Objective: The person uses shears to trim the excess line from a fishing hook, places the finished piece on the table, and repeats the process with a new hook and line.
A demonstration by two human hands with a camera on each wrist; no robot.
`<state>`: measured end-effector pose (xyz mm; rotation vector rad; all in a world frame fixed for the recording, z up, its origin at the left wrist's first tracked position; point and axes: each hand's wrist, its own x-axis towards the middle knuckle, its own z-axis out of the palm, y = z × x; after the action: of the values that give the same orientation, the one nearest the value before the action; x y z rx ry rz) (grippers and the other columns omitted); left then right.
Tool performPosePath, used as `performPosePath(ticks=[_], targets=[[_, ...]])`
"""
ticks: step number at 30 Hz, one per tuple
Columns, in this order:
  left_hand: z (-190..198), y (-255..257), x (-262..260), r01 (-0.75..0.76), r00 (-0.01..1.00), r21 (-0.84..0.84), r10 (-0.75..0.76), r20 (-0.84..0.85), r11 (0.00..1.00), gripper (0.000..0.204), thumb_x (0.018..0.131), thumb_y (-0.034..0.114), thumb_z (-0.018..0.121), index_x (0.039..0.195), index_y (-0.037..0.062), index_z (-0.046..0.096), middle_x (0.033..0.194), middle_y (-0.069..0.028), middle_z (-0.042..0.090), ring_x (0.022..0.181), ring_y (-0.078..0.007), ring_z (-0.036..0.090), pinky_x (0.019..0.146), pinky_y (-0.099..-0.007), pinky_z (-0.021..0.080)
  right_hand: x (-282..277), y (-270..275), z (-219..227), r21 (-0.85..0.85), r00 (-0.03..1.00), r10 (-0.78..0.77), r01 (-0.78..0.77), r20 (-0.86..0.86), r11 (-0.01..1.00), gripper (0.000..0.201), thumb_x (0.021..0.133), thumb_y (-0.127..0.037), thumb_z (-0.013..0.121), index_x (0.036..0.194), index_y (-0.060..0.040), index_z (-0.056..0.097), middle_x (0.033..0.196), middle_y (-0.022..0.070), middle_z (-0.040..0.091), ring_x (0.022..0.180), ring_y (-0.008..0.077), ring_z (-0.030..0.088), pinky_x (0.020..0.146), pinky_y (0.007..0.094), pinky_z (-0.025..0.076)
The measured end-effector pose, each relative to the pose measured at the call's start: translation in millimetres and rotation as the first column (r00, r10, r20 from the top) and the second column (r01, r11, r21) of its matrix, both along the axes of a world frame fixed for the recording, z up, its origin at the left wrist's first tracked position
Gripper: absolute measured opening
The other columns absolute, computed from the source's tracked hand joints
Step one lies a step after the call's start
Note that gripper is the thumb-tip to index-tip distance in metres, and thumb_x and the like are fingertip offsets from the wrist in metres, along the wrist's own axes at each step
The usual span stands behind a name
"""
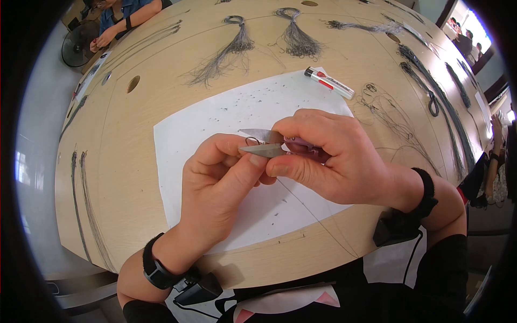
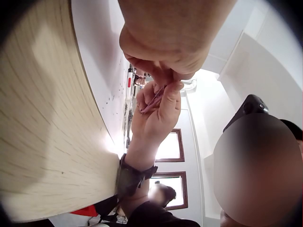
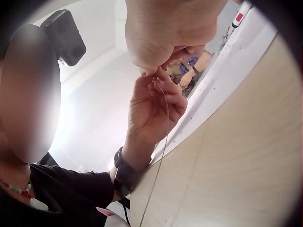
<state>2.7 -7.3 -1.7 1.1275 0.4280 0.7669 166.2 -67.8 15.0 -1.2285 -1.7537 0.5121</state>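
Over a white paper sheet (image 1: 183, 140), my two hands meet. My right hand (image 1: 339, 151) grips purple-handled thread snips (image 1: 264, 150), their two pointed blades parted and aimed left. Between thumb and forefinger my left hand (image 1: 212, 175) pinches a small dark hook (image 1: 250, 139), whose bend shows between the blades. A thin line (image 1: 309, 211) trails down from the fingers toward the table's front edge; in the right wrist view the line (image 3: 167, 123) runs down past the left palm. The left wrist view shows the snips' purple handle (image 2: 152, 101) inside the right hand.
Dark specks dot the paper. A white marker (image 1: 329, 83) with a black end lies at its far corner. Loose tangled lines (image 1: 396, 116) lie to the right, and bundles of line (image 1: 299, 43) lie farther back. Another person (image 1: 121, 19) sits at the far left.
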Motion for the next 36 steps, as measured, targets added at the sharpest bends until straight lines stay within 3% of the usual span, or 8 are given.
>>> performPosePath(ticks=[11, 23, 26, 28, 36], targets=[[0.1, -0.5, 0.6, -0.013, 1.000, -0.036, 0.013, -0.001, 0.999, 0.010, 0.081, 0.004, 0.050, 0.092, 0.0031, 0.051, 0.082, -0.0065, 0.057, 0.073, -0.0105, 0.055, 0.064, -0.0229, 0.047, -2.1, -0.4, 0.2, -0.041, 1.000, -0.006, 0.006, -0.004, 0.999, 0.023, 0.074, -0.020, 0.061, 0.082, 0.0003, 0.054, 0.062, 0.0102, 0.050, 0.051, 0.0182, 0.049, 0.045, 0.0269, 0.038], [-1.2, -2.3, 0.2, -0.043, 0.999, -0.019, 0.044, 0.026, 0.999, 0.010, 0.081, 0.006, 0.052, 0.091, 0.0032, 0.051, 0.086, -0.0067, 0.057, 0.076, -0.0109, 0.055, 0.066, -0.0241, 0.048, -6.3, 0.7, -6.2, 0.025, 0.998, -0.022, 0.024, -0.055, 0.999, 0.024, 0.075, -0.021, 0.059, 0.081, 0.0010, 0.053, 0.063, 0.0117, 0.051, 0.052, 0.0227, 0.049, 0.046, 0.0295, 0.038], [-1.7, -3.1, 0.3, -0.066, 0.997, -0.025, 0.066, 0.030, 0.998, 0.010, 0.081, 0.006, 0.052, 0.090, 0.0033, 0.052, 0.085, -0.0068, 0.057, 0.075, -0.0112, 0.055, 0.065, -0.0242, 0.048, -6.7, 0.6, -5.4, 0.037, 0.999, -0.028, 0.029, -0.022, 0.999, 0.022, 0.075, -0.019, 0.061, 0.082, 0.0008, 0.053, 0.063, 0.0092, 0.053, 0.050, 0.0162, 0.050, 0.046, 0.0234, 0.039], [-2.0, -3.4, 0.1, -0.071, 0.997, -0.027, 0.072, 0.035, 0.997, 0.010, 0.081, 0.006, 0.053, 0.090, 0.0033, 0.052, 0.085, -0.0068, 0.057, 0.074, -0.0112, 0.055, 0.065, -0.0242, 0.047, -9.4, 0.0, -5.0, 0.015, 0.996, -0.051, 0.052, -0.072, 0.999, 0.024, 0.075, -0.020, 0.060, 0.080, 0.0014, 0.052, 0.062, 0.0125, 0.051, 0.051, 0.0233, 0.049, 0.045, 0.0296, 0.038], [-1.9, -5.1, 0.4, -0.099, 0.994, -0.056, 0.101, 0.039, 0.994, 0.009, 0.080, 0.006, 0.052, 0.088, 0.0033, 0.052, 0.082, -0.0067, 0.058, 0.068, -0.0113, 0.054, 0.062, -0.0236, 0.046, -11.4, -0.2, -2.0, -0.022, 0.994, -0.068, 0.066, -0.081, 0.998, 0.023, 0.074, -0.019, 0.060, 0.079, 0.0018, 0.053, 0.062, 0.0128, 0.052, 0.051, 0.0241, 0.048, 0.046, 0.0300, 0.038]])
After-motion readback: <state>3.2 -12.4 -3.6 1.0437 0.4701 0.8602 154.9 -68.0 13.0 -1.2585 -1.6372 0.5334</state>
